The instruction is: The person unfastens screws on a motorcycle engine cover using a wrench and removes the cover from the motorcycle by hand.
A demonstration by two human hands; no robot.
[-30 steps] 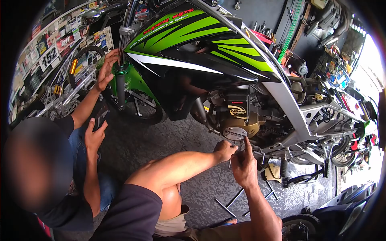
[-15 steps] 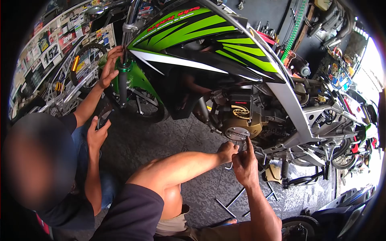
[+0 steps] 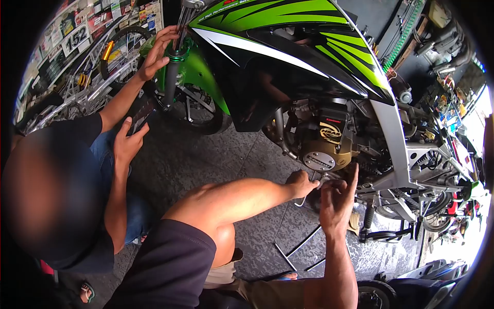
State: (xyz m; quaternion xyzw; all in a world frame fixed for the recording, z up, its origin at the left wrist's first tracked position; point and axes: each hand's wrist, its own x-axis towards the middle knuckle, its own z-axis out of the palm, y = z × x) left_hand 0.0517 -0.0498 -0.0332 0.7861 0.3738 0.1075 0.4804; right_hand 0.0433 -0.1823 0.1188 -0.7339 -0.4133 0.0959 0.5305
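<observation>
Landmark: the bronze engine cover point(image 3: 343, 160), low on the side of a green-and-black Kawasaki motorcycle point(image 3: 247, 90).

Left hand point(image 3: 301, 185): just below the cover, clenched; seems wrapped around a bent metal rod point(image 3: 300, 204), whose hooked end shows beneath the fist. Hand tool or motorcycle part: cannot tell.

Right hand point(image 3: 337, 206): below the cover and toward its rear, index finger extended upward close to the rear edge, other fingers curled. Whether anything is held: cannot tell.

Progress (judgement): cover and oval badge plate point(image 3: 319, 161) look mounted, screws in place. Work at the lower edge appears under way; how much is left cannot be judged.

Appearance: cover bronze, rounded; plate silver, lettered KAWASAKI. Above the cover, a black housing point(image 3: 337, 114) with gold graphic. Well forward of it, a co-worker's hand point(image 3: 153, 59) touches the front fork point(image 3: 172, 85).
</observation>
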